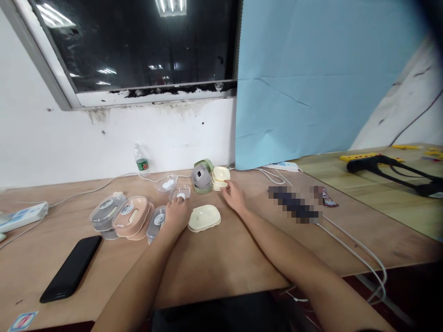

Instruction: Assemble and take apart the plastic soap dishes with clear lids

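Note:
My left hand [177,215] is closed, its fingertips pinching the near edge of a clear plastic lid [180,190] with a white round label. Another clear lid [166,184] lies just behind it. My right hand [234,197] reaches to a small stack of cream-coloured trays [221,173], thumb and fingers closed at the right edge of the stack. Between the hands, nearer to me, a shallow cream tray [205,217] rests on the table. Left of my left hand sit a grey lidded box [157,221], partly hidden, a pink lidded box [130,215] and more grey lidded boxes [108,210].
Grey and green pieces [201,177] are stacked beside the cream trays. A black phone [71,268] lies front left, a power strip [26,216] behind it. A bottle [140,158] stands by the wall. Cables [360,256] and a wrapper [328,197] are at right.

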A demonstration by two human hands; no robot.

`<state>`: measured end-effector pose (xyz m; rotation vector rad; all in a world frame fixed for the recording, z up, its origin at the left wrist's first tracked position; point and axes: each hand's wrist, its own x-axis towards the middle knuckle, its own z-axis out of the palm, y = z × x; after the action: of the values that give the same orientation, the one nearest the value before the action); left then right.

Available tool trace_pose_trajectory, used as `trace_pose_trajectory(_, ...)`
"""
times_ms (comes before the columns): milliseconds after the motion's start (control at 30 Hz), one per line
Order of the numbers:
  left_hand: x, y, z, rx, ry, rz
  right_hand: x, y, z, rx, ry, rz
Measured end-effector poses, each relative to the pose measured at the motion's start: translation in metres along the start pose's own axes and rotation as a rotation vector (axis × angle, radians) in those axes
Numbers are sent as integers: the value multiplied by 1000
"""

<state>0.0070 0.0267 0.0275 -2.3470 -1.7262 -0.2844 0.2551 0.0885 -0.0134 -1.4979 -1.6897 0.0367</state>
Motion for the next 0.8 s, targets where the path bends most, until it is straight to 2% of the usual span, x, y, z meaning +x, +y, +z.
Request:
trace_pose_trajectory(100,-1,0,-1,-1,-11,-9,11,-14,3,-124,43,-173)
trace_pose_trajectory(233,-3,-1,-1,-2,-39,-16,35,-47,-1,-328,9,-435)
trace_pose_trajectory(300,-4,-2,-1,-7,-40,-19,51,-60,-3,-420,-68,-510)
trace_pose_trajectory(433,-6,-2,-3,-18,-44,-31,80,-74,-3,-529,-331,-583)
trace_pose_trajectory(500,-6,-2,-4,-26,-33,-31,86,-77,-5,-440,-386,-577)
trace_pose_trajectory(600,-5,-3,-4,-60,46,-52,78,-83,-11,-99,-254,-504)
trace_pose_trajectory(700,-4,-6,-4,-160,210,-82,50,-88,-19,294,-94,-321)
trace_pose_trajectory(800,-5,-11,-6,-349,423,-16,14,-86,-23,656,-138,-150)
